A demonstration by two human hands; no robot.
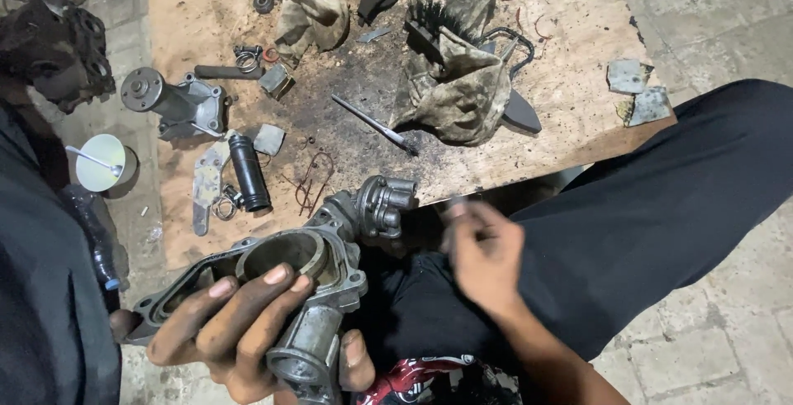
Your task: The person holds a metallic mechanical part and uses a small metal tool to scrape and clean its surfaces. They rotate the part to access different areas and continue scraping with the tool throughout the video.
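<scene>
My left hand [248, 322] grips a grey cast-metal housing [330, 240] with a round bore and a pipe stub, held over my lap. Its fingers lie across the rim and the thumb presses the stub from below. My right hand [483, 256] hovers just right of the housing, blurred by motion, with fingertips pinched near a small thin object I cannot make out. Both hands are greasy. My black-trousered leg [661, 198] stretches out to the right.
A stained wooden board [570, 91] carries a camouflage rag [458, 95], a brush [425, 21], a thin metal rod [373, 124], a black cylinder [248, 172], a grey pump part [173, 101], springs and rings. A white lid [99, 161] and dark engine part [49, 46] lie left.
</scene>
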